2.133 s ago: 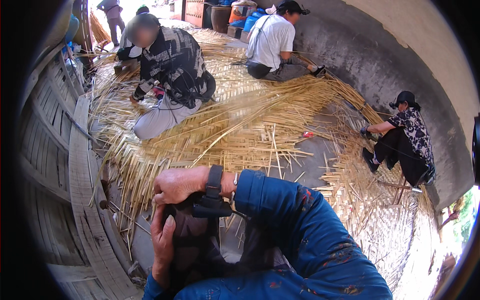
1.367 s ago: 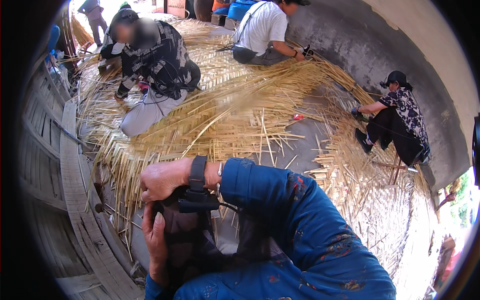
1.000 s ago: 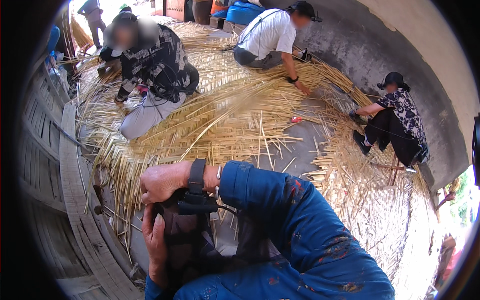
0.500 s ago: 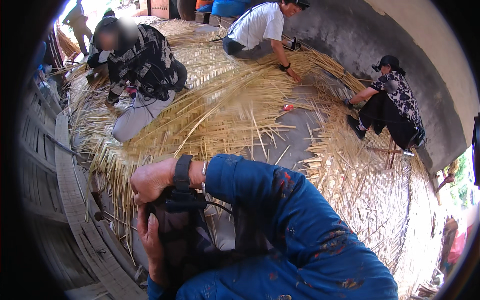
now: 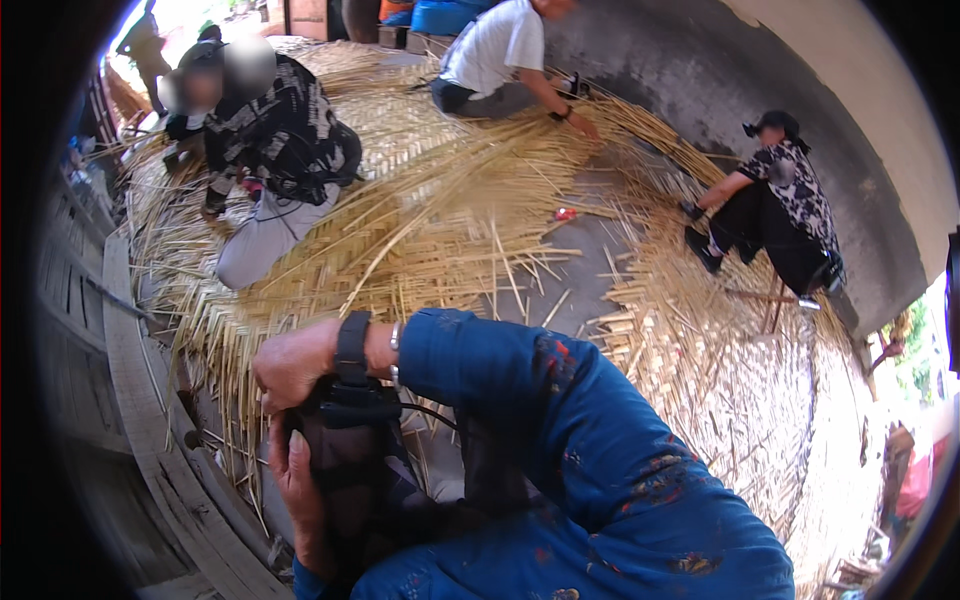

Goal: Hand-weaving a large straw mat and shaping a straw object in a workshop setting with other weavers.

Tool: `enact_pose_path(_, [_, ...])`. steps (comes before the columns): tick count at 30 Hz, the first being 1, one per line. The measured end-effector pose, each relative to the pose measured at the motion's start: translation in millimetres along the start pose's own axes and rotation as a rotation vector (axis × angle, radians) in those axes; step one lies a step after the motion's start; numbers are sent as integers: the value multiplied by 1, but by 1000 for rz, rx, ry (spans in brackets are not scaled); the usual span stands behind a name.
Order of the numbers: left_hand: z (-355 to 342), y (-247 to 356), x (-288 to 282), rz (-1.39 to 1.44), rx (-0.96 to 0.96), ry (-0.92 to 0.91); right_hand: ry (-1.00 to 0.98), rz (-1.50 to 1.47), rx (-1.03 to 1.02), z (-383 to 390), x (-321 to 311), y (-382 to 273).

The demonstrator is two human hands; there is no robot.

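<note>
My right hand (image 5: 292, 362) is bent down at the wrist across a raised knee in dark trousers (image 5: 345, 455). Its fingers curl inward, and what they hold, if anything, is hidden. A black wrist strap (image 5: 352, 348) carrying a dark box with a cable, and a silver bangle (image 5: 396, 352), sit on that wrist. Below, my left hand (image 5: 297, 487) lies along the knee's left side. Its fingers stretch up and meet the right hand's fingertips; the thumb lies beside them. Blue patterned sleeves (image 5: 600, 430) cover my arms.
Large woven mats of split cane (image 5: 420, 235) with loose strips cover much of the grey floor (image 5: 580, 275). Three co-workers, in a black patterned top (image 5: 275, 130), a white shirt (image 5: 497, 50) and a floral top (image 5: 800, 190), crouch or sit around them. Wooden planks (image 5: 150, 430) run along the left.
The whole view has shifted slightly. My hands keep their place at the knee. The person in the white shirt has bent lower over the strips.
</note>
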State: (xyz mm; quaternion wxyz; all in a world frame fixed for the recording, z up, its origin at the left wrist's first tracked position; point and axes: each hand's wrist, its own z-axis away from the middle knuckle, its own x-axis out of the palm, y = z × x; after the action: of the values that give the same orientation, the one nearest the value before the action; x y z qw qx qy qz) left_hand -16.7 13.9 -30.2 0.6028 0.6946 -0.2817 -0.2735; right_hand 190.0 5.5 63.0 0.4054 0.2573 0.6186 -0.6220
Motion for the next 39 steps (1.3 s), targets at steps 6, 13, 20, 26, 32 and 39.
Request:
enact_pose_path(6, [-1, -12, -10, 23, 25, 2, 23, 10, -64, -3, 0, 1])
enact_pose_path(13, [-3, -4, -5, 105, 29, -72, -1, -38, -1, 10, -10, -8])
enact_pose_path(20, [-6, -2, 0, 91, 60, -83, 9, -34, -18, 9, -7, -6])
enact_pose_path(26, [-7, -1, 1, 94, 71, -87, 17, -76, -53, 4, -2, 0])
enact_pose_path(32, [-7, -2, 2, 94, 89, -90, 21, -50, -56, 1, 4, 6])
enact_pose_path(39, [-7, -1, 1, 73, 83, -79, 4, -29, -45, 2, 0, 2])
